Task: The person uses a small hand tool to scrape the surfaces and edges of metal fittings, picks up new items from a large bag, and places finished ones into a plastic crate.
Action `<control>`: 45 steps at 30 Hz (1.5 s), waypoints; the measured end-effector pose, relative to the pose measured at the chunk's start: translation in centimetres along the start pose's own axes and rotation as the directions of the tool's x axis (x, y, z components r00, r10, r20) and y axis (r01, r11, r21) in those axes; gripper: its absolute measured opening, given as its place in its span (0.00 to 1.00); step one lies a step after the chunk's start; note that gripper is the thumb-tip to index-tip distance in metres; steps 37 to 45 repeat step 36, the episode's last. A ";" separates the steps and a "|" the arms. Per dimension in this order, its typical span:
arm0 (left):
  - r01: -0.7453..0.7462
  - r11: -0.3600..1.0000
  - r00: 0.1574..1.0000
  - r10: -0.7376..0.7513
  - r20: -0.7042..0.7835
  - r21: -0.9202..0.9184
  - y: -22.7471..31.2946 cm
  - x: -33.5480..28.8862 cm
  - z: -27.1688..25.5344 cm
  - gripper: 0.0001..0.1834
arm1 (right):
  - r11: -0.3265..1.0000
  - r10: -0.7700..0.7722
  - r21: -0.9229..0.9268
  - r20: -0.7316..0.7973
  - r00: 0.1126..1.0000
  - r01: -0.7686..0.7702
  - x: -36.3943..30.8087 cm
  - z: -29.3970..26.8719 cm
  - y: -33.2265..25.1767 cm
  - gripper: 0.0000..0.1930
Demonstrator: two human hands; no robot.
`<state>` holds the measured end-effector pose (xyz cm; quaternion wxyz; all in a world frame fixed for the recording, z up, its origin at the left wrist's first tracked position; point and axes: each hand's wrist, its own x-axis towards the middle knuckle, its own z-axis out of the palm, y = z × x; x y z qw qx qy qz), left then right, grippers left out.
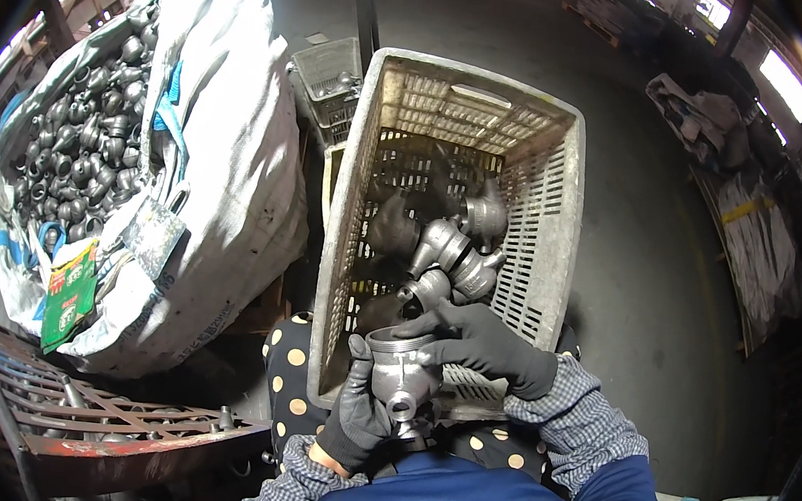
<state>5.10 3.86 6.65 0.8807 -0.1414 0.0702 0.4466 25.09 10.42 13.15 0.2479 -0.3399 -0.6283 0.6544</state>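
In front of my body, a grey metal valve body [405, 375] is held with its wide threaded mouth facing up and a small round port toward me. My left hand [355, 422], in a dark glove, is wrapped round its left side, thumb up along the wall. My right hand [484, 344], gloved too, grips the threaded rim from the right with bent fingers. Just beyond, several similar metal castings [442, 247] lie loosely in a grey plastic crate [572, 199]. Another casting [429, 290] sits close to my right fingers inside the crate.
At the left stands a big white woven sack [236, 157] full of small metal fittings [92, 148]. A rusty slatted metal rack [121, 451] with parts is below it. Smaller crates [327, 65] stand behind. Covered sheets [758, 251] lean at the far right.
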 end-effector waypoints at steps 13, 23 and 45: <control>-0.118 0.938 0.988 0.143 -0.054 0.325 -0.8 0.5 -1.5 0.30 | 0.844 -0.513 -0.414 -0.441 0.736 0.340 -3.6 6.6 0.2 0.25; -0.261 -0.830 0.739 0.156 0.655 0.492 1.0 -3.2 7.4 0.34 | 0.905 -0.419 -0.178 -0.217 0.882 0.386 -6.1 0.7 -3.9 0.14; -0.457 -0.878 0.814 -0.345 0.468 0.146 2.3 -0.2 8.4 0.41 | 0.905 -0.407 0.085 -0.120 0.906 0.418 -5.3 0.7 -1.5 0.09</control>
